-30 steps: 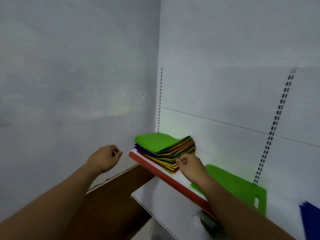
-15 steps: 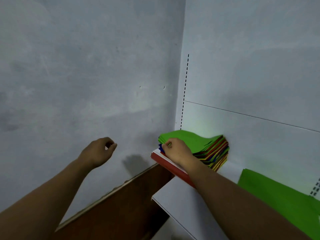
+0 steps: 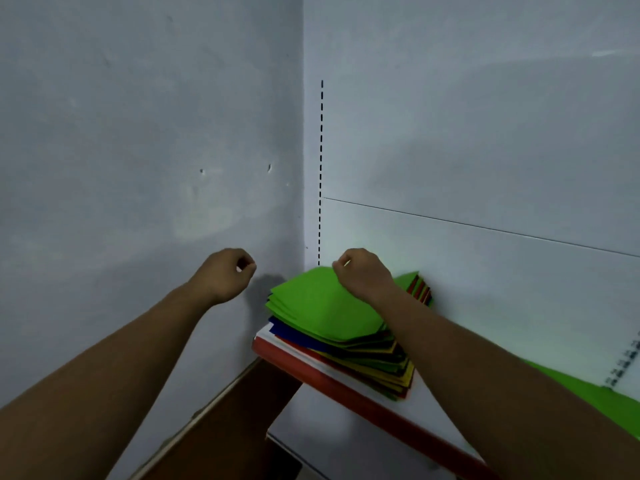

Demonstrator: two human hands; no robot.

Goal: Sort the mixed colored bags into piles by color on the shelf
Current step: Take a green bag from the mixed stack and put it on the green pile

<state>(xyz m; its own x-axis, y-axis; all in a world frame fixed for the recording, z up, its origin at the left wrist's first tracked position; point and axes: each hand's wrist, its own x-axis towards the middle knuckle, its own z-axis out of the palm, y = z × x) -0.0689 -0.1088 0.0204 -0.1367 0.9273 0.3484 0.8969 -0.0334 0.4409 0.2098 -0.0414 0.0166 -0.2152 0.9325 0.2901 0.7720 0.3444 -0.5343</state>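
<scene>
Head view of a shelf [image 3: 349, 396] with a red front edge, set in a wall corner. A stack of mixed coloured bags [image 3: 374, 358] (blue, yellow, red and green layers) lies at the shelf's left end, against the back panel, with a green bag [image 3: 318, 306] on top. The right hand [image 3: 363, 275], fingers curled, rests at the far edge of that top bag; whether it pinches the bag cannot be told. The left hand [image 3: 227, 273] hangs in the air left of the stack, fingers curled into a fist on nothing. A separate green bag [image 3: 606, 407] lies flat further right on the shelf. A slotted upright [image 3: 320, 168] rises behind the stack.
</scene>
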